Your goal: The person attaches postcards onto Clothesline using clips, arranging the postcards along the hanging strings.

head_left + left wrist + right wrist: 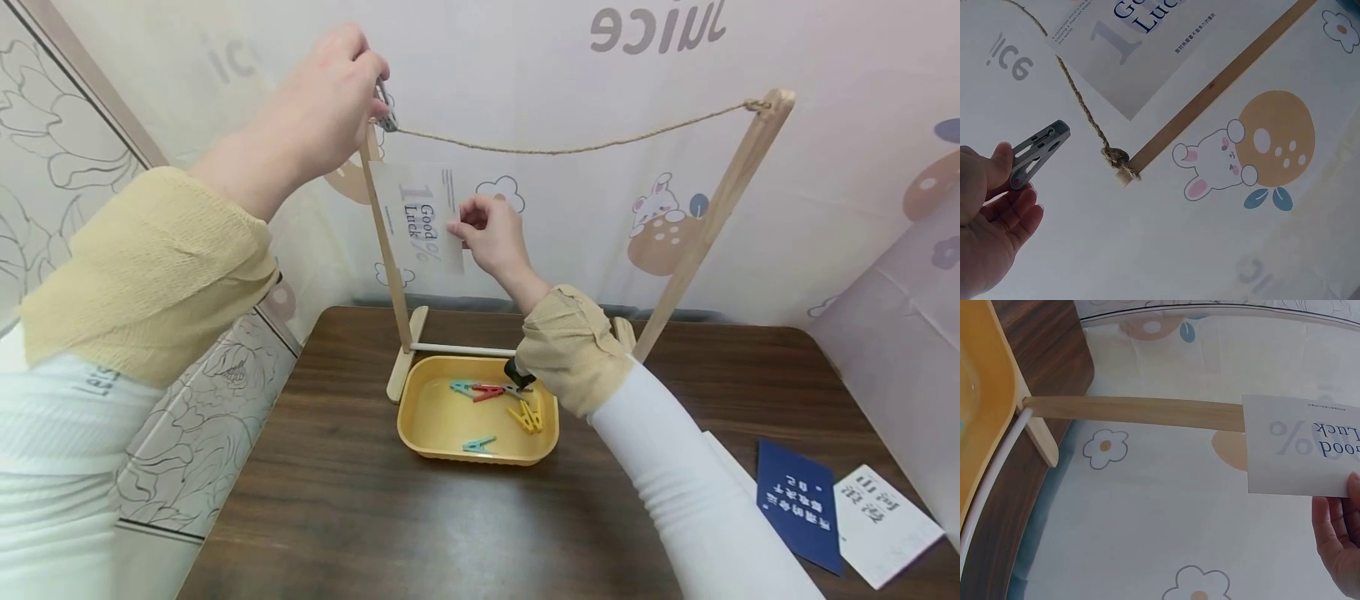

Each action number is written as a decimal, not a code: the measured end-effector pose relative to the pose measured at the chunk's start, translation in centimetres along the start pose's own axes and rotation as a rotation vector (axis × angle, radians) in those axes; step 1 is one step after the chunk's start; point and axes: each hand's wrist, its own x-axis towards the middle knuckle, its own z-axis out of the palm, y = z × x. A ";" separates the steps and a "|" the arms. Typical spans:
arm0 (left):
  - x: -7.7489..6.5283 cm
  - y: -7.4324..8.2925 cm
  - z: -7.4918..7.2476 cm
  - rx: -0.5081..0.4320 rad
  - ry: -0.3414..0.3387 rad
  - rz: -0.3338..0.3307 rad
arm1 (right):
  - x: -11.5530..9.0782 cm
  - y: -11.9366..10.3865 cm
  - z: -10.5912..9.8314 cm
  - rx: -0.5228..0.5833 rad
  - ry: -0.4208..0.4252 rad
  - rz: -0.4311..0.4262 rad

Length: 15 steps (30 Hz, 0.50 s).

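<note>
Near the top of the left wooden post, my left hand (pixel 330 108) pinches a grey clothespin (pixel 1040 153) between thumb and fingers. In the left wrist view the clothespin is apart from the twine (pixel 1079 94) and its knot. My right hand (pixel 498 237) pinches a white card (pixel 416 250) printed "Good Luck" by its right edge. The card hangs sideways just under the left stretch of the twine, overlapping the left post (pixel 1147 411) in the right wrist view. Its lower part faces the wall, and thumb and fingertips grip only the edge.
A yellow tray (pixel 420 417) on the dark wooden table (pixel 322 500) holds several coloured clothespins (pixel 480 445). The right post (pixel 712 225) carries the twine's other end. A blue card (pixel 798 500) and a white card (pixel 885 525) lie at the right, partly overlapping.
</note>
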 end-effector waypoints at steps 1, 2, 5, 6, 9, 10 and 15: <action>0.1 0.0 0.0 0.000 -0.006 -0.001 | 0.1 0.0 0.0 0.006 0.003 -0.001; 0.2 0.0 0.0 -0.001 -0.015 -0.005 | 0.2 0.0 0.1 0.011 0.004 0.001; 0.7 0.0 -0.2 0.004 -0.064 -0.019 | 0.5 0.0 0.2 0.024 0.008 0.009; 0.9 0.0 -0.2 0.006 -0.083 -0.022 | 0.5 0.0 0.2 0.027 0.010 0.015; 1.4 -0.1 -0.3 0.004 -0.133 -0.033 | 0.8 0.0 0.3 0.040 0.018 0.030; 1.5 -0.1 -0.3 0.001 -0.145 -0.037 | 0.9 0.0 0.3 0.044 0.019 0.035; 1.9 -0.3 -0.2 -0.029 -0.196 -0.062 | 1.2 -0.4 0.5 0.072 0.017 0.058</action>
